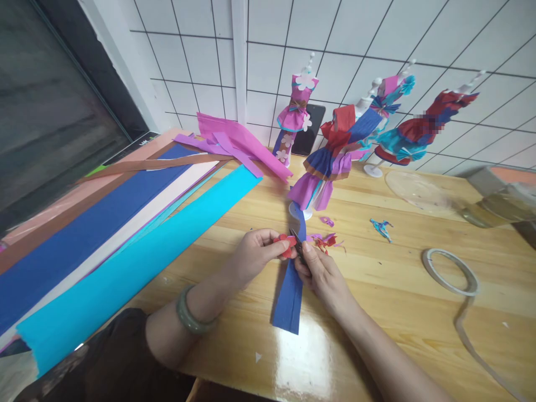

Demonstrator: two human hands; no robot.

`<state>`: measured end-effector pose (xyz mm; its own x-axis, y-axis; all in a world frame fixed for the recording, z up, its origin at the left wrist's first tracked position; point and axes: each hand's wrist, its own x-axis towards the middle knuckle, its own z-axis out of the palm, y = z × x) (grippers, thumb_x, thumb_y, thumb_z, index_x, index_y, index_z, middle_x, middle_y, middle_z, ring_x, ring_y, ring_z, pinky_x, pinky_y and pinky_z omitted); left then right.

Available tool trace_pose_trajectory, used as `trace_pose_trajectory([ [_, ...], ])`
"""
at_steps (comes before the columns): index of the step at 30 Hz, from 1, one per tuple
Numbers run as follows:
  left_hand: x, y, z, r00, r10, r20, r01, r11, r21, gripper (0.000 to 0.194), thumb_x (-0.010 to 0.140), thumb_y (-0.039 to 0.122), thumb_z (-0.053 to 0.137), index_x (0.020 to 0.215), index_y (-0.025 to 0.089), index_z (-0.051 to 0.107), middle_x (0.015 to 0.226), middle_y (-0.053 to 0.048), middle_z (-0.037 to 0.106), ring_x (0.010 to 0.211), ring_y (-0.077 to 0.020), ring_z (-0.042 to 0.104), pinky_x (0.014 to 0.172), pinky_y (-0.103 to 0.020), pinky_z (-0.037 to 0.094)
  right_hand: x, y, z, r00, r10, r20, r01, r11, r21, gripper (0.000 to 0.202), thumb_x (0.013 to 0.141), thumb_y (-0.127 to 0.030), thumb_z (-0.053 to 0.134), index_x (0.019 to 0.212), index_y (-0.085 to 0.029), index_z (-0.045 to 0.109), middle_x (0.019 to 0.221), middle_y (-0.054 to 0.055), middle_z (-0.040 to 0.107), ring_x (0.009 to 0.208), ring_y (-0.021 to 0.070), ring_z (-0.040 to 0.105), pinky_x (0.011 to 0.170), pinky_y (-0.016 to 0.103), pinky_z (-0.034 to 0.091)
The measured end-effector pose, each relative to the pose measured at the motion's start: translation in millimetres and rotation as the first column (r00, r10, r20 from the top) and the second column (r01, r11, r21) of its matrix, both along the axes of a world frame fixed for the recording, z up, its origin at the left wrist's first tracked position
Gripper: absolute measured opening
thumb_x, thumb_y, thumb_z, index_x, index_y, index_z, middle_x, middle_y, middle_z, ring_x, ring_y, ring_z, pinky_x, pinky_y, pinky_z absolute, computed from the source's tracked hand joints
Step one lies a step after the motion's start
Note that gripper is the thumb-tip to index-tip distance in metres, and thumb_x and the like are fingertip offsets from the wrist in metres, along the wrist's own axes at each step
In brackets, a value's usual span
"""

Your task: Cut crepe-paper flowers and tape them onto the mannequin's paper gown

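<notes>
Between thumb and fingers, my left hand pinches a small red paper flower. Dark scissors are gripped in my right hand, with their blades up against the flower's right edge. A strip of blue crepe paper lies on the table beneath both hands. Just behind them stands a doll-sized dress form clothed in red, blue and purple paper on a white base. Red and pink paper scraps lie right beside the scissors.
Crepe paper sheets, among them a turquoise one, cover the left side. More dressed forms, such as a pink one, stand by the tiled wall near a phone. A tape roll and a jar are on the right.
</notes>
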<state>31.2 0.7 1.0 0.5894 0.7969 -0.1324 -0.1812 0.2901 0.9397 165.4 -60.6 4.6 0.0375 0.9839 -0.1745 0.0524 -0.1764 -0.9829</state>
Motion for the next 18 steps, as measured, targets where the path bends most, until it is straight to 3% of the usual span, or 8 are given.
trace_pose_trajectory([
  [12,-2.6,2.1,0.7,1.0,-0.019,0.014,0.019,1.0,-0.014,0.017,0.072,0.029,0.061,0.072,0.013,0.06,0.073,-0.003,0.063,0.068,-0.0099,0.055,0.07,-0.025,0.041,2.4,-0.1,-1.4,1.0,-0.008,-0.014,0.008,1.0,0.008,0.036,0.086,-0.05,0.035,0.073,-0.018,0.044,0.05,-0.008,0.024,0.04,0.0067,0.021,0.037,0.021,0.017],
  [18,-6.2,6.8,4.8,0.997,-0.034,-0.064,0.034,0.999,0.002,0.022,0.07,0.033,0.062,0.075,0.011,0.063,0.075,-0.005,0.064,0.066,-0.01,0.054,0.069,-0.026,0.042,5.7,0.1,-0.2,0.999,-0.022,-0.043,0.022,1.0,-0.008,0.039,0.085,-0.052,0.035,0.079,-0.016,0.049,0.051,-0.008,0.024,0.041,0.0065,0.021,0.038,0.021,0.016],
])
